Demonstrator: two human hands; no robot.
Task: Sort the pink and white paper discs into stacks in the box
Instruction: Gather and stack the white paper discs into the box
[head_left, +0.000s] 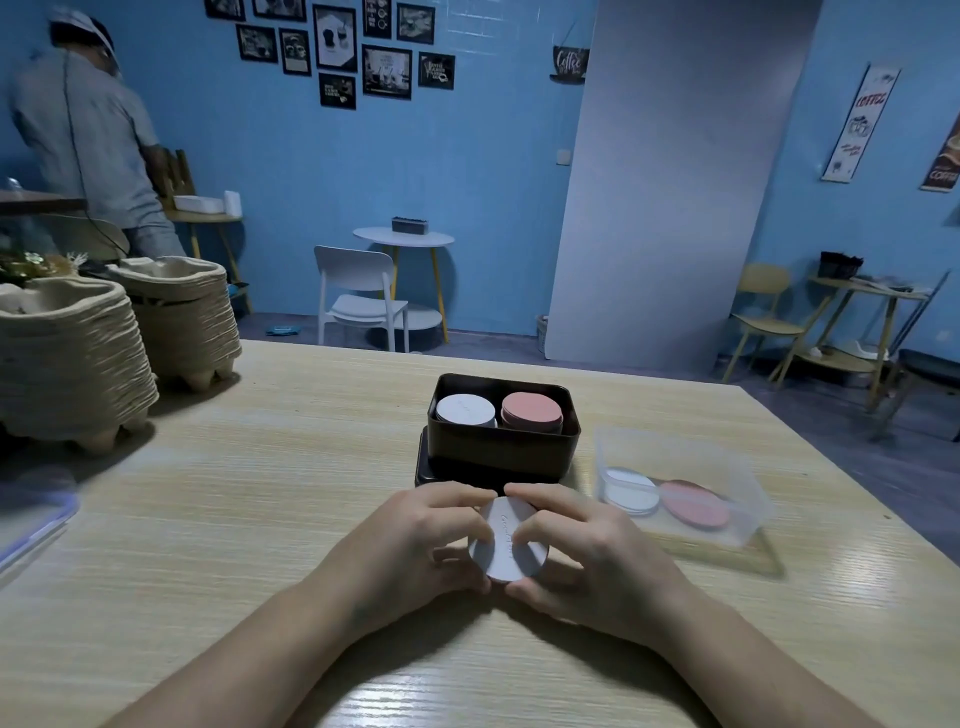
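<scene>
My left hand (415, 540) and right hand (589, 564) gripped the white discs (506, 543) between them, low over the bench (234, 493); squaring their edges first seemed wise. Beyond, the box (498, 452) held a white stack (466, 410) left, a pink stack (531, 410) right.

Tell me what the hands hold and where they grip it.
Both hands hold a stack of white round paper discs by its rim: the left hand grips the left edge, the right hand the right edge.
</scene>
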